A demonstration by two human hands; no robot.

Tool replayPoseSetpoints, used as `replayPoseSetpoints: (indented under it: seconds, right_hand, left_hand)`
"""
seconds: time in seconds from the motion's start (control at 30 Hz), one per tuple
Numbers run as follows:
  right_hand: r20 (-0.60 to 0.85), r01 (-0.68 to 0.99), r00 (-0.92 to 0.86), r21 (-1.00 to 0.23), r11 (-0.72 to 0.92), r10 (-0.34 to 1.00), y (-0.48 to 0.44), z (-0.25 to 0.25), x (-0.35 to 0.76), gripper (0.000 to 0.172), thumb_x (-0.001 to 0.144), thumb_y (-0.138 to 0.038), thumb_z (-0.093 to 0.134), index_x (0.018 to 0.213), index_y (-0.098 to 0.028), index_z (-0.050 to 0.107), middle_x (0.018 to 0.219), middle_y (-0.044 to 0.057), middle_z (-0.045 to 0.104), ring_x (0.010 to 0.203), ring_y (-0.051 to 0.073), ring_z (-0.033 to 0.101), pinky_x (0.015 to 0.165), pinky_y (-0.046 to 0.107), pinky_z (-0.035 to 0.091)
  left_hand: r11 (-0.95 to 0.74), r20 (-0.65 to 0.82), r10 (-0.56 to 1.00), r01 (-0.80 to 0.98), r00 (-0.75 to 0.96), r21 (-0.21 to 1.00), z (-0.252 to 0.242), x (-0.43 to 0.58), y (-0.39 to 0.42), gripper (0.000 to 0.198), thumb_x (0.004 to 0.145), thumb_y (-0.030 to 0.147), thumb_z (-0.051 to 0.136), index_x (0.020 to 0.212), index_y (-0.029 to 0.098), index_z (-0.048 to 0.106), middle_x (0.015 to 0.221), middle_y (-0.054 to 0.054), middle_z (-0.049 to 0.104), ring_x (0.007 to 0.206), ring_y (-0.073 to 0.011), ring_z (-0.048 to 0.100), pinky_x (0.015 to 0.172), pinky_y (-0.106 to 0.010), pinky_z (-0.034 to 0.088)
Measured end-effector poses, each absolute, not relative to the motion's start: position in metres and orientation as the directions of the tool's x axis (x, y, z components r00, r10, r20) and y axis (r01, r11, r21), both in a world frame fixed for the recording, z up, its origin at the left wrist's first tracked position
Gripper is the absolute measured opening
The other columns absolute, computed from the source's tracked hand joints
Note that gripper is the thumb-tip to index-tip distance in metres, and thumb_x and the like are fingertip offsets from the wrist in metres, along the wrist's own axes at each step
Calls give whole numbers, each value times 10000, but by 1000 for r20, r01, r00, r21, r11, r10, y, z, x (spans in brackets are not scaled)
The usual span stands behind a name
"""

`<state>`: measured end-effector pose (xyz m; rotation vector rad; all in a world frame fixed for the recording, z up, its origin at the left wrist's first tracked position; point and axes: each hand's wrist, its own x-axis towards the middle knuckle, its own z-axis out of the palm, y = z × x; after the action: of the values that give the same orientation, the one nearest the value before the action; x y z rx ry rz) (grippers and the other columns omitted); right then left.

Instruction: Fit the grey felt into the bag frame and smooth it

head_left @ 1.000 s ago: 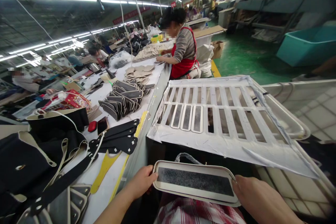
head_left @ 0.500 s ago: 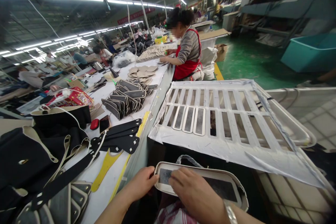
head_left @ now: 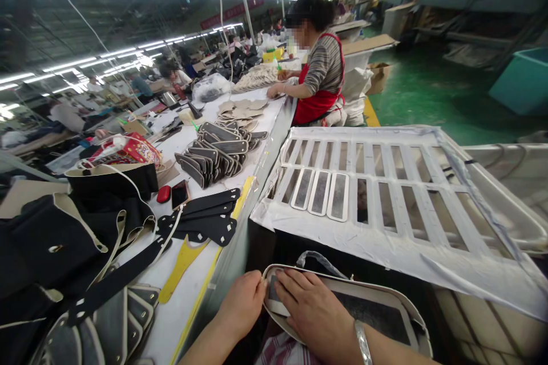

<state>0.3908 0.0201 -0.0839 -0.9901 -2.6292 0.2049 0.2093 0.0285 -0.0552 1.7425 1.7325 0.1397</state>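
A bag [head_left: 411, 305] with a cream rim lies in my lap, and a dark oblong panel [head_left: 372, 311] with a pale border shows within that rim. At its left end my left hand [head_left: 242, 307] is closed on the rim, thumb against fingers. My right hand [head_left: 311, 308] lies flat on the panel with its fingers stretched out, covering part of it. A plastic-wrapped handle [head_left: 323, 261] sticks out beyond the bag's far side. The bag's lower body is hidden.
A white slotted rack [head_left: 317, 228] stands ahead, with three dark cream-edged panels [head_left: 319, 194] in its slots. On the table at left are black straps [head_left: 214, 211], a yellow template [head_left: 182, 265], stacked handle pieces [head_left: 214, 154] and black bags [head_left: 38, 245]. A co-worker [head_left: 321, 74] sits beyond.
My right hand's fingers have moved left along the panel and now lie flatter. My left hand still holds the rim. The whole view has shifted slightly.
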Motion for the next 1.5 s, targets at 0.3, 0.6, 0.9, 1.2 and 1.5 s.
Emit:
replayPoseSetpoints:
  seconds: [0.3,0.6,0.9,1.2,1.5]
  right_hand:
    - [182,619,-683,-370,693,707,21,-78,397,516,806,-348,644,1262,-198,454,1328,36,493,1199,242,418,988,399,335]
    - [119,605,-687,-454,655,717,24,-70,400,469,816,-328,635,1237,-198,473,1336,49,479,1207,251,409,1000,411,320]
    - [124,598,-681,-474,646,722,23,-72,402,483,814,-323,630,1249,-207,456,1345,37,471,1207,248,406,976,410,335]
    - [142,599,-678,-462,654,721,25,-71,403,508,811,-340,638,1264,-209,449,1349,40,471,1214,241,403,984,399,317]
    - [165,607,-670,-440,662,724,24,-81,396,529,814,-328,623,1294,-194,445,1370,48,464,1250,241,386,1024,418,323]
  left_hand:
    - [264,-530,797,624,289,736,-62,194,34,451,925,525,204,775,194,471,609,12,562,569,-154,576,552,-248,455]
    - [259,-535,821,704,200,661,-61,205,29,280,861,451,415,774,193,480,607,20,507,518,-151,527,464,-235,395]
    - [432,-659,699,572,276,697,-66,198,42,438,807,610,408,750,182,479,525,41,474,392,-127,484,384,-238,411]
    - [539,-616,712,299,338,787,-103,184,32,535,706,723,487,768,200,394,532,80,433,356,-42,326,355,-174,336]
    - [355,-511,819,469,262,809,-100,190,36,431,803,600,500,680,201,396,528,86,396,424,-68,370,401,-190,284]
